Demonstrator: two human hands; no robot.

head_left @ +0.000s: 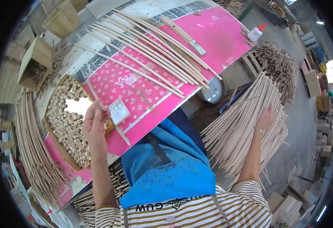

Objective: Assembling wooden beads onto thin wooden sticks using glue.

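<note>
My left hand [94,127] is raised over the pink-covered table, beside a yellow-rimmed tray [52,141] of round wooden beads [62,117]. Its thumb and fingers are curled together; whatever they may pinch is too small to make out. Close by its fingertips stands a small square white dish [119,111], with a yellowish object [108,126] partly hidden beneath the hand. Off to the right, my right hand [265,117] reaches onto a large pile of thin wooden sticks [238,125]. Its fingers look stretched out along the sticks, without a visible grip.
A row of wooden sticks [147,57] lies across the pink tabletop [212,28], beside a flat wooden strip [178,30]. A white bottle with a red tip [255,33] stands at the far right corner. Bundled sticks [35,148] line the left edge; a darker stick pile [278,64] lies beyond.
</note>
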